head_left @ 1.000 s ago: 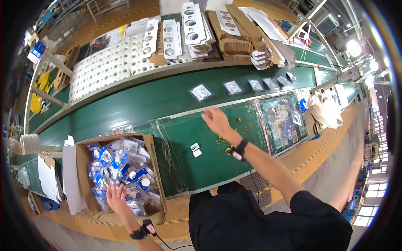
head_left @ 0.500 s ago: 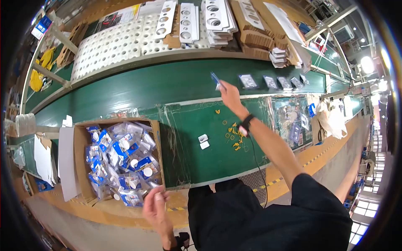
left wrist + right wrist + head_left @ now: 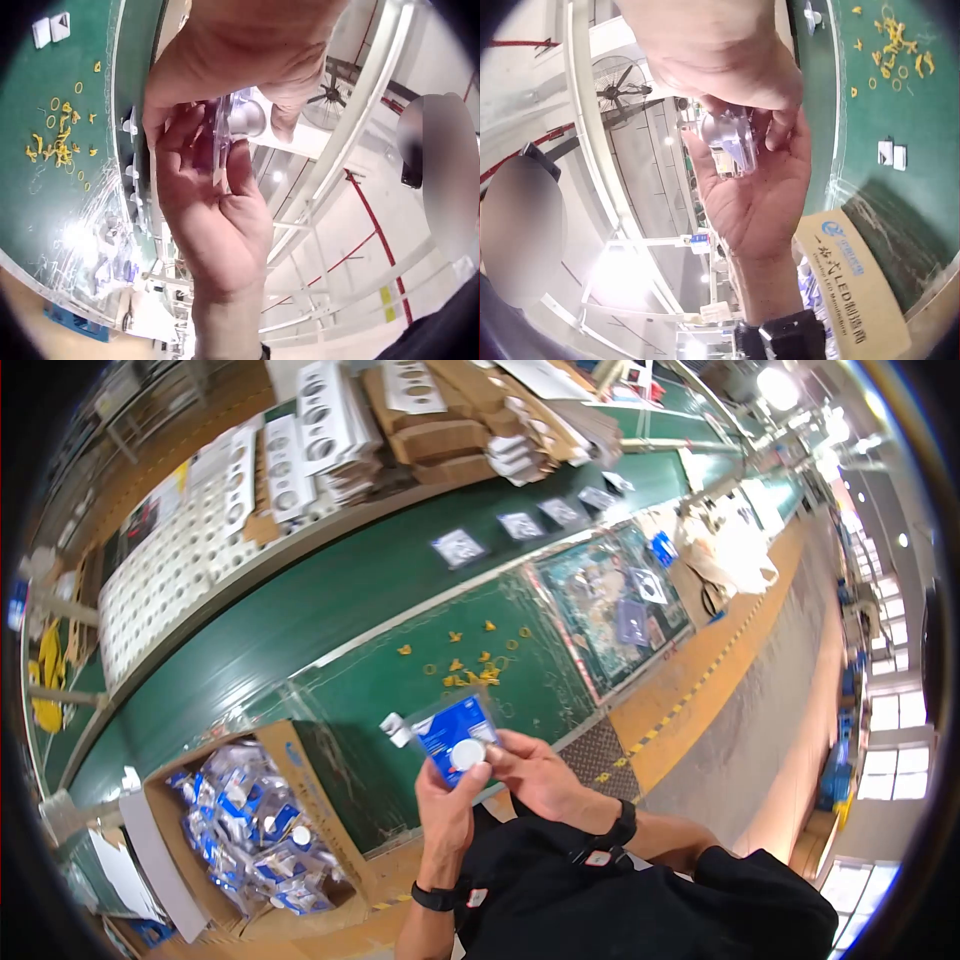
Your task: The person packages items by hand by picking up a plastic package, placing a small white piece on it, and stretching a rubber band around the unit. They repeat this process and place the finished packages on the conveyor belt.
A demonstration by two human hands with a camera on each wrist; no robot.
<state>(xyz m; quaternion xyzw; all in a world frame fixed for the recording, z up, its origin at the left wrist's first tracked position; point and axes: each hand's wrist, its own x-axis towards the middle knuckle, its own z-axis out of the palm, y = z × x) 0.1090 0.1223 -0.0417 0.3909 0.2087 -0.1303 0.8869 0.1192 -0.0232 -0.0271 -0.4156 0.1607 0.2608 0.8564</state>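
In front of the body both hands hold a clear blister pack [image 3: 450, 725] with a blue card and a round white part on its face. My left hand [image 3: 446, 810] grips its near left edge, thumb on the front beside the white part. The right hand [image 3: 540, 775] pinches the right edge. Seen from the left wrist, the pack is edge-on between the fingers, with its round dome [image 3: 246, 118] standing out. Past the pack, two small white pieces [image 3: 396, 729] lie on the green table [image 3: 370, 790].
Small yellow pieces and rings [image 3: 470, 675] are scattered on the table. Several clear packs [image 3: 458, 548] lie in a row on the green belt [image 3: 330, 590]. A carton [image 3: 315, 800] full of blue-card packs stands at the left. Stacks of punched white card [image 3: 330, 425] sit on the shelf behind.
The right hand took a pack from the belt and brought it back to the body. My left hand came over from the carton and now grips it too. The head view has turned.
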